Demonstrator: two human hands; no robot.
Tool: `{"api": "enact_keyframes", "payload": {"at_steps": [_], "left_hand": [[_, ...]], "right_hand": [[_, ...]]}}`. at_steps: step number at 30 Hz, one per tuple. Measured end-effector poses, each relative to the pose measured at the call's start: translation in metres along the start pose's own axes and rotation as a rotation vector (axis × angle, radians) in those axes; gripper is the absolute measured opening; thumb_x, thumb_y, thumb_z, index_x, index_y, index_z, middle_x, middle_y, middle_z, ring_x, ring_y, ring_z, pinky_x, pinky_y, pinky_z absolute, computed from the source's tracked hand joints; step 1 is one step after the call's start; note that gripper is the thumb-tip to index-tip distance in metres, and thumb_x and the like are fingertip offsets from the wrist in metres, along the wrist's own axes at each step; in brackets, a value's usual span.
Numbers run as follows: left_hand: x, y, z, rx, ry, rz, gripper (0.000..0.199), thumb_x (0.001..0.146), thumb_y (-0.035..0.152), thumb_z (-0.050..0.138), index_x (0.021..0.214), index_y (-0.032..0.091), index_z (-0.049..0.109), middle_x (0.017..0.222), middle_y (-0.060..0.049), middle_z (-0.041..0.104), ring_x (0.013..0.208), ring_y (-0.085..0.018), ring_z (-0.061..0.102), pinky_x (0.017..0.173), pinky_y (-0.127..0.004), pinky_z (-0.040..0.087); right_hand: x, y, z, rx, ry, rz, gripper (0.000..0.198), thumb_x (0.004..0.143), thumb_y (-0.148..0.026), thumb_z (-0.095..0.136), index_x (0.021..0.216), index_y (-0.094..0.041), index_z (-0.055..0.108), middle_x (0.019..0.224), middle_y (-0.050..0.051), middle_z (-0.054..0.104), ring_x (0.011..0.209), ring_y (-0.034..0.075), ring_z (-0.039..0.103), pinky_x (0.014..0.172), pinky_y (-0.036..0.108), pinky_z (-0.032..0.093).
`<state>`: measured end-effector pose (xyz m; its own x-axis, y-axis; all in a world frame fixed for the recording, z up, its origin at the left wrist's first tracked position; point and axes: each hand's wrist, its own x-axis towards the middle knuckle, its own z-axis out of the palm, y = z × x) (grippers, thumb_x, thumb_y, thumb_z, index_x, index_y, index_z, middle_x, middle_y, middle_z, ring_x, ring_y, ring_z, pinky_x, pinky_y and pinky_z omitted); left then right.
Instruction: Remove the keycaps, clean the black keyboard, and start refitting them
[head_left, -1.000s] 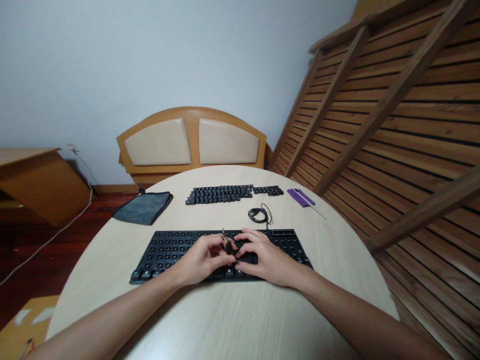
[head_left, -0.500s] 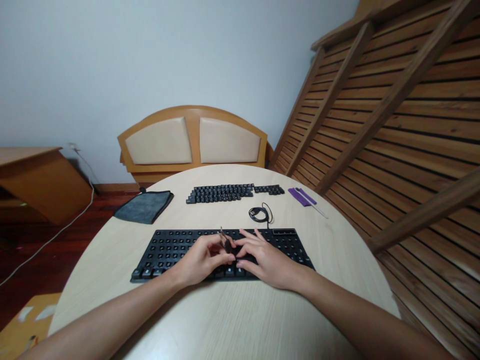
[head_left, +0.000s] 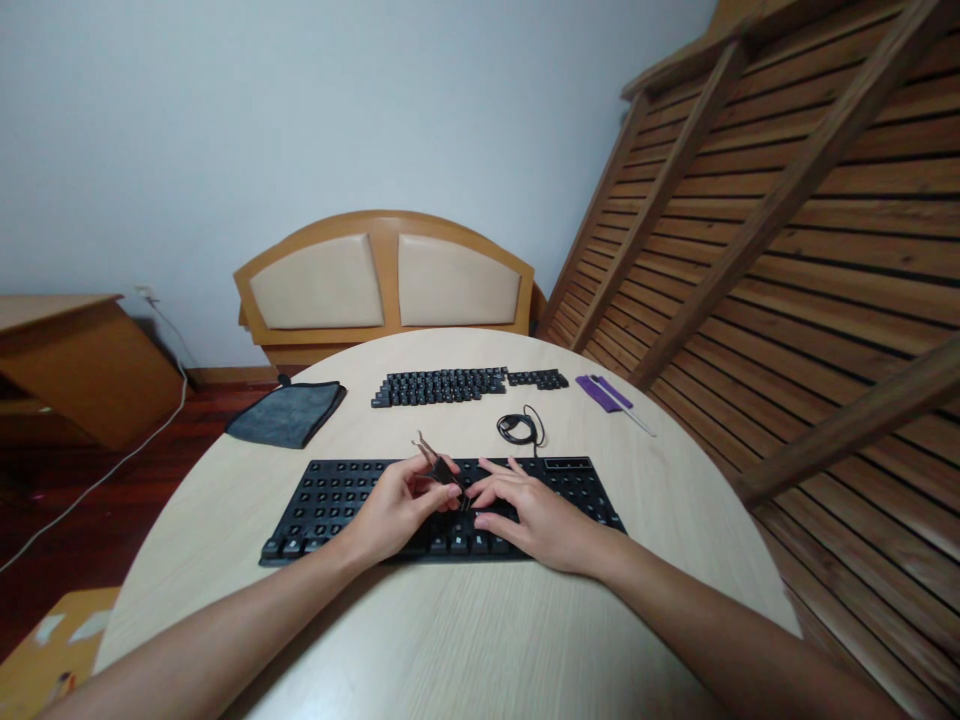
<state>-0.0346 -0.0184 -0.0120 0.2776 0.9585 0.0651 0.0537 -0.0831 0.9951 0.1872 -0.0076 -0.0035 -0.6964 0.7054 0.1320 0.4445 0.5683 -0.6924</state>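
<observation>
My left hand [head_left: 399, 506] is closed around a keycap puller [head_left: 442, 471], a dark handle with thin wire prongs at both ends. It is tilted, one pair of prongs pointing up and left, the other down toward the keys. Below lies a black keyboard [head_left: 324, 497], most of its keycaps off, with the bottom row still capped at the near edge. My right hand [head_left: 534, 516] rests over the keyboard's right-middle part, fingers spread, fingertips close to the puller's lower prongs. Both hands partly cover the keyboard's middle.
Removed black keycaps [head_left: 442, 386] stand in rows beyond the keyboard, with a smaller group [head_left: 551, 380] beside them. A coiled cable [head_left: 519, 429] lies behind the keyboard. A grey cloth [head_left: 289, 414] is at the left, a purple cloth [head_left: 598, 392] with a thin white stick [head_left: 631, 416] at the right.
The left hand has shifted slightly left, and the puller has tilted so that its upper prongs lean further left and its lower prongs show. The right hand has hardly moved.
</observation>
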Motion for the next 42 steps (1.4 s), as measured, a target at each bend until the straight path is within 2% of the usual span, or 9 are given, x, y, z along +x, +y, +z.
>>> {"api": "enact_keyframes", "payload": {"at_steps": [3,6,8,15,19,24,31,36,42], "left_hand": [[0.002,-0.001,0.0,0.003,0.063,-0.007,0.03,0.082,0.036,0.071,0.1,0.015,0.059,0.076,0.0,0.066,0.071,-0.016,0.066,0.067,-0.027,0.05],[0.003,-0.002,0.001,0.011,0.055,-0.014,0.03,0.082,0.036,0.07,0.1,0.016,0.058,0.08,0.0,0.066,0.072,-0.016,0.066,0.068,-0.028,0.051],[0.003,-0.003,0.001,0.021,0.045,-0.014,0.029,0.082,0.036,0.069,0.101,0.016,0.059,0.084,-0.001,0.066,0.073,-0.016,0.067,0.069,-0.028,0.051],[0.006,-0.006,0.002,0.092,0.006,-0.018,0.029,0.084,0.036,0.066,0.104,0.015,0.062,0.082,-0.003,0.068,0.075,-0.018,0.067,0.071,-0.031,0.051],[0.006,-0.006,0.002,0.115,-0.001,-0.015,0.028,0.084,0.037,0.066,0.102,0.014,0.063,0.083,-0.004,0.069,0.076,-0.019,0.067,0.071,-0.031,0.051],[0.006,-0.005,0.002,0.109,-0.005,-0.031,0.03,0.083,0.037,0.066,0.102,0.014,0.063,0.083,-0.005,0.069,0.076,-0.019,0.067,0.07,-0.031,0.05],[0.006,-0.006,0.003,0.099,-0.013,-0.054,0.03,0.082,0.037,0.066,0.101,0.014,0.063,0.082,-0.005,0.069,0.075,-0.019,0.066,0.069,-0.03,0.049],[0.006,-0.005,0.002,0.119,-0.011,-0.045,0.031,0.082,0.038,0.065,0.102,0.014,0.063,0.082,-0.005,0.069,0.074,-0.019,0.066,0.068,-0.03,0.049],[0.006,-0.005,0.003,0.122,-0.01,-0.045,0.031,0.083,0.039,0.065,0.102,0.015,0.064,0.081,-0.005,0.069,0.072,-0.018,0.065,0.065,-0.029,0.047]], "right_hand": [[0.001,-0.002,-0.004,0.045,0.058,0.032,0.017,0.095,-0.037,0.061,0.103,-0.023,0.067,0.12,0.004,0.071,0.137,0.027,0.047,0.118,0.05,0.027],[0.003,-0.003,-0.012,0.089,0.127,0.09,0.02,0.095,-0.038,0.059,0.103,-0.022,0.069,0.11,0.005,0.074,0.111,0.023,0.065,0.097,0.038,0.047],[0.006,-0.002,-0.018,0.098,0.182,0.122,0.021,0.095,-0.038,0.059,0.102,-0.021,0.069,0.103,0.004,0.075,0.096,0.02,0.068,0.087,0.033,0.05],[0.044,0.021,-0.051,-0.085,0.361,0.11,0.022,0.092,-0.038,0.063,0.102,-0.02,0.071,0.091,0.002,0.075,0.077,0.017,0.066,0.072,0.029,0.048],[0.079,0.042,-0.075,-0.38,0.3,0.102,0.023,0.094,-0.035,0.062,0.108,-0.021,0.071,0.103,0.005,0.076,0.089,0.019,0.068,0.08,0.029,0.049],[0.112,0.07,-0.092,-0.495,0.191,0.151,0.02,0.087,-0.019,0.068,0.106,-0.021,0.074,0.111,0.007,0.075,0.107,0.024,0.067,0.093,0.03,0.046],[0.127,0.094,-0.087,-0.571,0.145,0.263,0.017,0.082,-0.02,0.071,0.098,-0.021,0.076,0.106,0.006,0.076,0.103,0.023,0.068,0.09,0.028,0.047],[0.13,0.097,-0.085,-0.586,0.141,0.296,0.014,0.083,-0.024,0.071,0.097,-0.022,0.075,0.099,0.004,0.077,0.095,0.02,0.07,0.082,0.025,0.049],[0.132,0.096,-0.083,-0.622,0.155,0.315,0.013,0.086,-0.024,0.068,0.097,-0.023,0.077,0.104,0.005,0.077,0.102,0.022,0.068,0.087,0.027,0.048]]}}
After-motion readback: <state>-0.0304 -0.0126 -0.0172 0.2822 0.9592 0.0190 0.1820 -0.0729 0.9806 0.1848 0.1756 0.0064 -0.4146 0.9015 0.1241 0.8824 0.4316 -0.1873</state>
